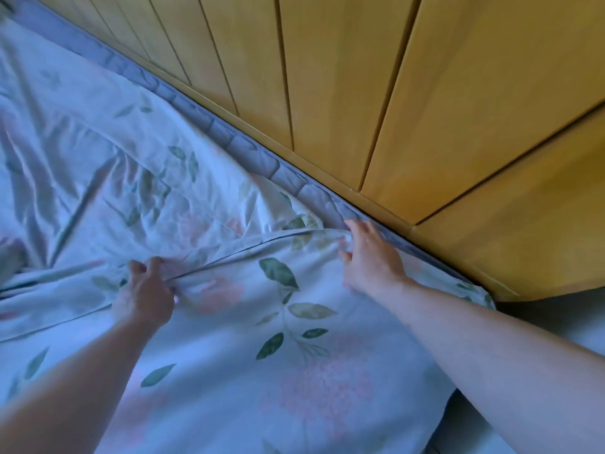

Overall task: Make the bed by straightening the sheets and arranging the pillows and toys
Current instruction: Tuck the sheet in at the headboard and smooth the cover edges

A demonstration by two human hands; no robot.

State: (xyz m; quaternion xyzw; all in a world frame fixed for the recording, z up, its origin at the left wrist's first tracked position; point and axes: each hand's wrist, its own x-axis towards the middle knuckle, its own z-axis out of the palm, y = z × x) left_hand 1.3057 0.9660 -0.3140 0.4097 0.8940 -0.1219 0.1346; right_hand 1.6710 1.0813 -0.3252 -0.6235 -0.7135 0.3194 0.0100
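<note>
A pale blue sheet printed with green leaves and pink flowers covers the bed, and its hemmed edge runs between my hands. My left hand is shut on a bunched fold of that edge near the middle. My right hand grips the same edge at the far side, close to the mattress border. Beyond the edge lies a wrinkled stretch of matching flowered sheet. No pillows or toys are in view.
A grey-blue quilted mattress edge runs diagonally along a wall of yellow wooden panels. A wooden ledge sticks out at the right, with a pale surface below it.
</note>
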